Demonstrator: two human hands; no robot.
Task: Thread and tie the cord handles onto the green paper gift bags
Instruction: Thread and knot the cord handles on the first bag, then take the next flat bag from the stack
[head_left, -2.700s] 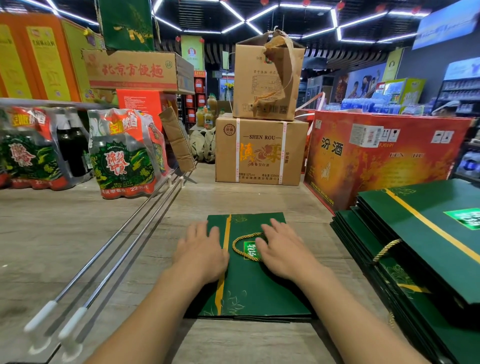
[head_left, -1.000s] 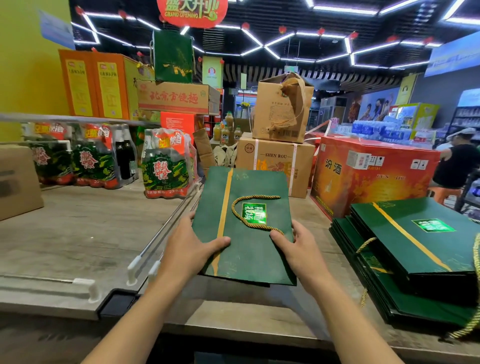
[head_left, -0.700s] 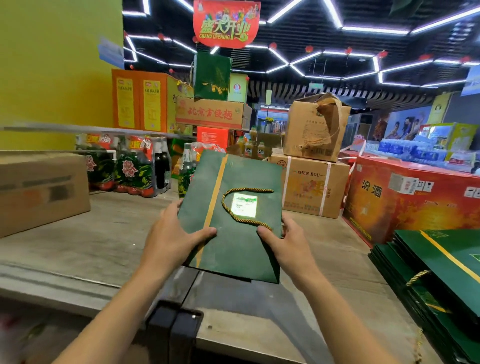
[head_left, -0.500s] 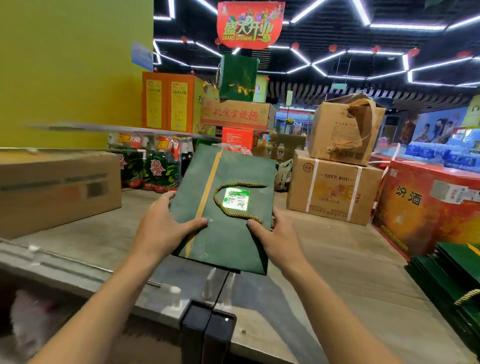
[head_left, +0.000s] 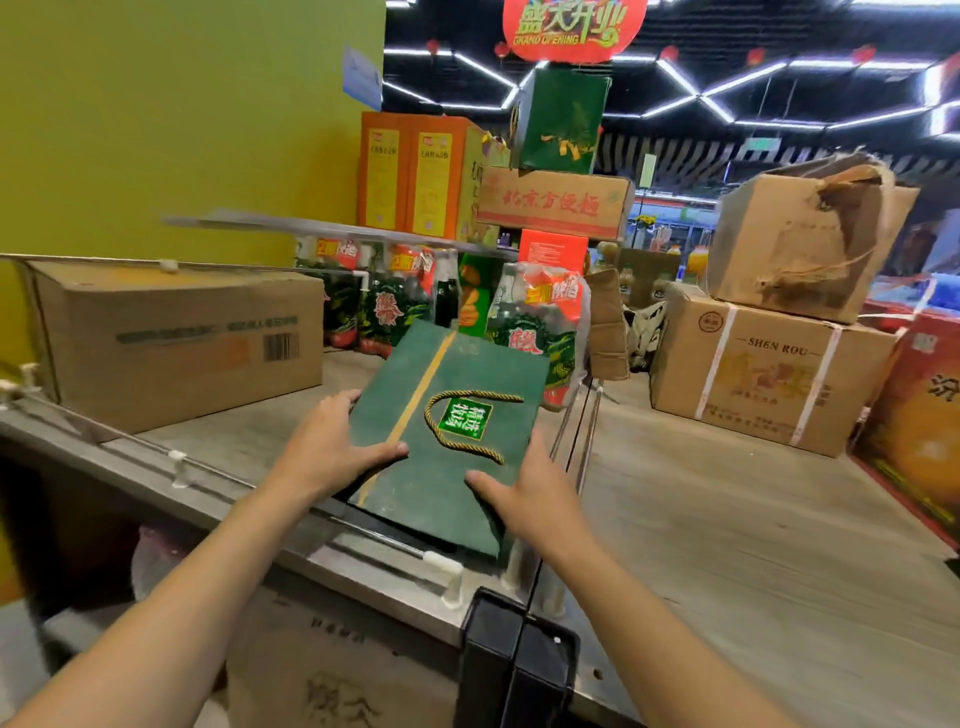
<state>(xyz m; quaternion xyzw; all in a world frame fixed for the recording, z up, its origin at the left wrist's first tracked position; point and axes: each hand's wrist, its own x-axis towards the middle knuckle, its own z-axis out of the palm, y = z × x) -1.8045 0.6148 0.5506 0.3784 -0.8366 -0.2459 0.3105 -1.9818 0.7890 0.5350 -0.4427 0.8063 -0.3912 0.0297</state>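
Gripping flat green paper gift bag (head_left: 483, 374) in left hand (head_left: 332, 447) and right hand (head_left: 530, 499), thumbs on top, above wooden table (head_left: 727, 519) edge; lay down level, gold twisted cord handle (head_left: 430, 415) uppermost, uncreased.

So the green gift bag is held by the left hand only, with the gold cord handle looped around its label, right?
No, both hands hold it: the head view shows the left hand gripping the green gift bag at its left edge and the right hand its lower right. The gold cord handle does loop around the label.
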